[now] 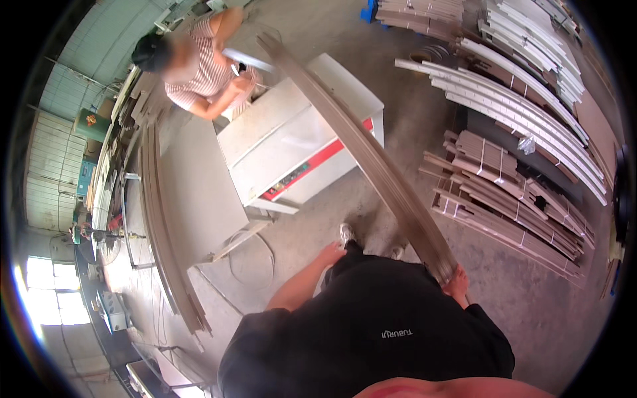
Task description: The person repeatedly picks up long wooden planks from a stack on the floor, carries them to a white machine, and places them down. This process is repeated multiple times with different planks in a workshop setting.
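My right hand (456, 286) is closed on the near end of a bundle of long brown strips (371, 159). The bundle slants away to the far left and passes over a white machine cabinet (305, 142) with a red stripe. My left hand (332, 253) is beside my body near one shoe, with nothing visible in it; its fingers look loosely stretched out. Across the cabinet a person (206, 73) in a striped shirt stands near the bundle's far end, holding a pale object that I cannot make out.
Stacks of tied brown strips (504, 192) and long white strips (511, 106) lie on the floor at the right. A grey tabletop (189, 172) extends left of the cabinet, with more long brown strips (159, 225) along it. A thin hose (252, 265) loops below the table.
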Motion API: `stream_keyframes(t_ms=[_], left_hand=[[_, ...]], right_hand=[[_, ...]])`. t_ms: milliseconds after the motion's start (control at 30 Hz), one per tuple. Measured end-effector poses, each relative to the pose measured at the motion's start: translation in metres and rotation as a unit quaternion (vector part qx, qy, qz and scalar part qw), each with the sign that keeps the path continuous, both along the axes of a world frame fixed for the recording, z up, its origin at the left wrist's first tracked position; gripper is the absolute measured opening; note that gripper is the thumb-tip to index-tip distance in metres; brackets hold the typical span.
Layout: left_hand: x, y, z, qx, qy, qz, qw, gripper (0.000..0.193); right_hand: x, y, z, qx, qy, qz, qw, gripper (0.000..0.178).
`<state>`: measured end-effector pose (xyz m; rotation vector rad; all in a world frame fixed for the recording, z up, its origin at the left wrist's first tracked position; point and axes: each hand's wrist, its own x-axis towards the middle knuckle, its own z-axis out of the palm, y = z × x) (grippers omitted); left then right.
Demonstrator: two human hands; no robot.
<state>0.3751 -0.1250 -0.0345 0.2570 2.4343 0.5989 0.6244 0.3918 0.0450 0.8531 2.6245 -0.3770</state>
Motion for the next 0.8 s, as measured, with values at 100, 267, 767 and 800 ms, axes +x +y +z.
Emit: stream_keyframes(t_ms=[100,267,767,800], left_hand=[[-0.002,0.041,0.062,0.069,-0.117,0.060,0.989,0.064],[-0.002,0.043,0.065,0.058,-0.122,0.020,0.991,0.061],[0.012,-0.025,0.006,-0.050,-0.107,-0.048,0.992,0.056],[0.022,-0.044,-0.016,-0.044,-0.081,-0.063,0.994,0.055]], right_hand=[[-0.009,-0.002,0.012,0.011,0.002,-0.004,1.000,0.133],[-0.007,-0.004,0.010,-0.005,0.020,-0.009,1.000,0.138],[0.001,-0.004,0.015,-0.010,0.023,-0.022,0.999,0.139],[-0.004,-0.006,0.012,-0.017,0.022,-0.011,1.000,0.139]])
